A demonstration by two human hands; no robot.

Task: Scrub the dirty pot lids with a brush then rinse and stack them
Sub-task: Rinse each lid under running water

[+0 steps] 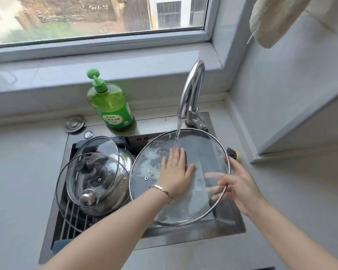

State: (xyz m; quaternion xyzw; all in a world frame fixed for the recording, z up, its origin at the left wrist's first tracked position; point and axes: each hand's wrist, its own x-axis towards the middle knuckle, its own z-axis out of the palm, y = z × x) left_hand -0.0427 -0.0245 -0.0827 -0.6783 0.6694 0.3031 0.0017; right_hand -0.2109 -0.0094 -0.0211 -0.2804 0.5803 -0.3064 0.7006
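The large glass lid (pixel 203 147) is held tilted over the sink (pixel 227 218) so that the water stream (pixel 179 131) from the tap (pixel 191 90) lands just beyond the fingertips of the left grip (pixel 176 172), which is laid flat on the glass with its fingers straight and together, clamped on nothing; it is judged to be wiping the suds (pixel 150 158) that cling to the glass on its outer side. The lid's rim is carried by the right grip (pixel 240 184), whose fingers are seen spread and straight beneath the glass, apart and supporting instead of curled, as far as the blur allows. The brush (pixel 232 152) has been left on the desk (pixel 281 201) just beyond the right grip, so rinsing is judged to be in hand. Well outside the left grip, two smaller lids (pixel 98 151) are propped against a steel pot (pixel 125 158) on a rack (pixel 70 221), crowding that half of the sink and leaving little room to swing the big lid. A soap bottle (pixel 113 108) stands beyond the left grip, clear of the work
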